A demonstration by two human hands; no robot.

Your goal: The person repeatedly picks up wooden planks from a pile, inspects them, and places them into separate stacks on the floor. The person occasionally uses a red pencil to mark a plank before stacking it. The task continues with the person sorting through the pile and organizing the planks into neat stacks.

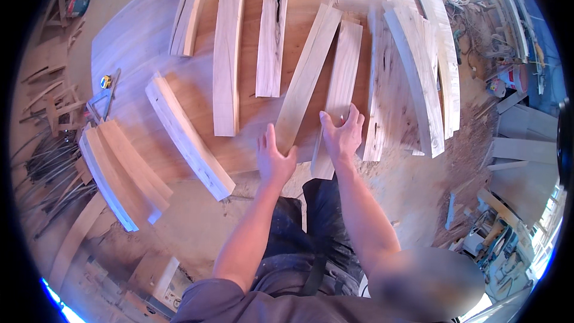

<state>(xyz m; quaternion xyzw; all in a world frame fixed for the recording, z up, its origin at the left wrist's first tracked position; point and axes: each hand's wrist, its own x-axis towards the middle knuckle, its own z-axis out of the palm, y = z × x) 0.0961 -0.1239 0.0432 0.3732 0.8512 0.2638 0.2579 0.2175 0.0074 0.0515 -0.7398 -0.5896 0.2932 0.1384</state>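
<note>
Two long pale wooden boards lie side by side on the wooden tabletop in front of me, slanting away from my body. The near end of the left board (pixel 310 72) sits between the thumb and fingers of my left hand (pixel 276 160). My right hand (pixel 344 136) spans the right board (pixel 347 66), thumb along its left edge and fingers along its right. A small reddish spot shows by the right fingers, too small to name. My palms and the boards' undersides are hidden.
More boards lie around: a cracked one (pixel 273 36), a straight one (pixel 228 66), a curved one (pixel 188 137) and several curved pieces (pixel 418 72) at right. Curved pieces (pixel 122 170) overhang the table's (pixel 137 42) left edge, near a yellow tape measure (pixel 106 81). Scrap wood (pixel 57 107) litters the floor.
</note>
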